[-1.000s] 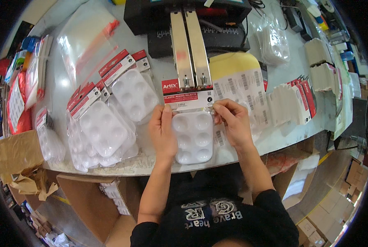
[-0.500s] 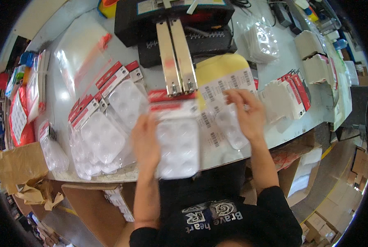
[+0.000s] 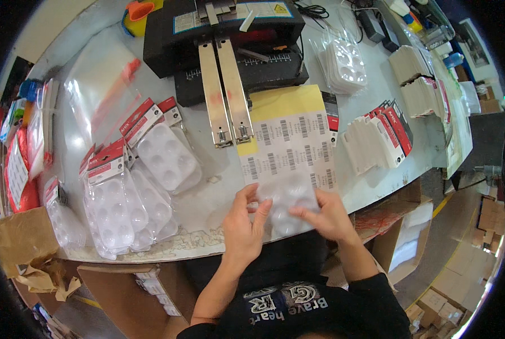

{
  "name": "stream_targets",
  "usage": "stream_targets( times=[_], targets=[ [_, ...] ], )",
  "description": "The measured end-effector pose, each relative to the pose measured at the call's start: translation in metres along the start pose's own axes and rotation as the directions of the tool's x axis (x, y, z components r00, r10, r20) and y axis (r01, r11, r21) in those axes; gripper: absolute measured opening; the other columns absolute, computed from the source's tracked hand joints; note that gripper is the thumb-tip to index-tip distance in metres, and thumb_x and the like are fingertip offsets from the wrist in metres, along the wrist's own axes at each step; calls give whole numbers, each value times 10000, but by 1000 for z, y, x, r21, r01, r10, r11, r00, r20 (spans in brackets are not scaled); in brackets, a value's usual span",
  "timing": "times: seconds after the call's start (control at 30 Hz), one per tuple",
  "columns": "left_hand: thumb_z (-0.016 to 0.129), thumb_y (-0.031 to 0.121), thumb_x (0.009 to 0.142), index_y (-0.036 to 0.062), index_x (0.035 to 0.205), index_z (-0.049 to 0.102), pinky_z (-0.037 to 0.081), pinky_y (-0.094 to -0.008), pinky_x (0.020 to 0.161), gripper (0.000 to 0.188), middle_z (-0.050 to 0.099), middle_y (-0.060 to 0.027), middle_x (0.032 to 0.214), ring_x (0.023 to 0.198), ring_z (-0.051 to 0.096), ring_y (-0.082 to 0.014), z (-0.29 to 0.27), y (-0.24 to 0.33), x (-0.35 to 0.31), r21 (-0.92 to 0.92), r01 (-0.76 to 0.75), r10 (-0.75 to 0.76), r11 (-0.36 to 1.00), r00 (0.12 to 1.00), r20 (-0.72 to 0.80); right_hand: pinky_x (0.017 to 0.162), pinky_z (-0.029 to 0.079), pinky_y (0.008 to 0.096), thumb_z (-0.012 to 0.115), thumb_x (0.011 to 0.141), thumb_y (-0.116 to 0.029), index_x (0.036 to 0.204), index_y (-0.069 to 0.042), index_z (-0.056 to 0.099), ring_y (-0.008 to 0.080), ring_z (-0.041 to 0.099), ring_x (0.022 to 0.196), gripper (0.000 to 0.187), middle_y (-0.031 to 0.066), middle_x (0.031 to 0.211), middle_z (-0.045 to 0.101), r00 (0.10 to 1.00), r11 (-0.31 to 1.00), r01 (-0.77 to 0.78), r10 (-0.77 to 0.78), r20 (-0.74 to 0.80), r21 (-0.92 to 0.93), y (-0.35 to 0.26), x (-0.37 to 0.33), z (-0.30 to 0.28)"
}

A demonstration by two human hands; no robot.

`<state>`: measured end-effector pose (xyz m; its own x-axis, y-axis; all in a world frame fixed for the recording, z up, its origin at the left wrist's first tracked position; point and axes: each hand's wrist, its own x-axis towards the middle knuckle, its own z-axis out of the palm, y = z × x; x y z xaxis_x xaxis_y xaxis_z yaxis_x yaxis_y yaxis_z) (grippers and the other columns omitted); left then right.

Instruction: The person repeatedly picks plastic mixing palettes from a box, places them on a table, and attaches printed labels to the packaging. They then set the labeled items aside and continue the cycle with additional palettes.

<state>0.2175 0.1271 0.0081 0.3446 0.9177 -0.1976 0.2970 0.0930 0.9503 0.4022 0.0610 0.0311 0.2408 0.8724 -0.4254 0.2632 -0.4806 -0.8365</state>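
Observation:
A white plastic tray with round wells [image 3: 289, 198] is between my two hands near the table's front edge, over the lower part of a barcode label sheet [image 3: 289, 138]. My right hand [image 3: 330, 219] grips its right side, thumb on top and fingers hidden beneath. At its left side is my left hand [image 3: 244, 226], with thumb and fingertips at the tray's edge. Bagged trays with red-and-white header cards [image 3: 110, 212] lie in an overlapping pile to the left. Another bagged group [image 3: 170, 158] rests just behind that pile.
A black machine with two metal arms [image 3: 224, 93] stands at the back, reaching toward the labels. Stacked header cards [image 3: 380, 138] and clear-wrapped trays [image 3: 344, 62] are on the right. Clear plastic bags [image 3: 97, 79] lie at the back left. Cardboard boxes [image 3: 122, 294] stand below the table edge.
My left hand has let go of the bagged tray with its header card, which now lies on the left pile. The right hand has brought the bare tray nearer, and both hands meet at it.

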Motion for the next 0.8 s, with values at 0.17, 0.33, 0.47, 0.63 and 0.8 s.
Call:
stream_targets(
  times=[0.17, 0.33, 0.47, 0.63, 0.8],
  targets=[
    [553, 215, 940, -22, 1013, 636, 455, -252, 800, 261, 679, -86, 966, 867, 597, -117, -8, 13, 13, -504, 163, -170, 848, 985, 33, 929, 427, 386, 767, 718, -165, 1222, -52, 540, 302, 569, 1062, 564, 165, 1140, 594, 820, 889, -32, -238, -521, -457, -51, -9, -66],
    [591, 178, 916, -52, 1094, 636, 467, -259, 847, 293, 682, -131, 1007, 905, 625, -133, -27, 11, 17, -440, 238, -200, 866, 971, 132, 970, 416, 352, 854, 594, -359, 1319, 60, 421, 290, 561, 1114, 943, 230, 1266, 529, 767, 727, -134, -355, -535, -674, -13, 39, -168],
    [595, 147, 910, -58, 1103, 630, 479, -262, 836, 284, 685, -141, 992, 903, 638, -152, -28, 5, 13, -454, 313, -254, 834, 949, 188, 936, 444, 324, 878, 544, -393, 1344, 44, 409, 241, 612, 1042, 1025, 205, 1191, 592, 793, 873, -34, -273, -544, -487, 18, 44, -185],
    [586, 112, 907, -81, 1082, 620, 501, -295, 817, 263, 680, -178, 972, 875, 656, -203, -24, 13, 18, -482, 294, -211, 825, 953, 219, 844, 490, 288, 877, 565, -322, 1216, -10, 554, 182, 657, 884, 791, 128, 999, 680, 706, 880, -139, -234, -669, -454, -13, 36, -156],
    [549, 107, 931, -63, 1068, 631, 482, -262, 837, 233, 687, -149, 973, 912, 646, -172, -23, 26, 11, -442, 206, -150, 873, 976, 157, 754, 509, 269, 821, 647, -142, 1026, -21, 654, 168, 667, 778, 431, 89, 896, 701, 584, 891, 33, -385, -715, -453, -63, 14, -86]
  ],
)
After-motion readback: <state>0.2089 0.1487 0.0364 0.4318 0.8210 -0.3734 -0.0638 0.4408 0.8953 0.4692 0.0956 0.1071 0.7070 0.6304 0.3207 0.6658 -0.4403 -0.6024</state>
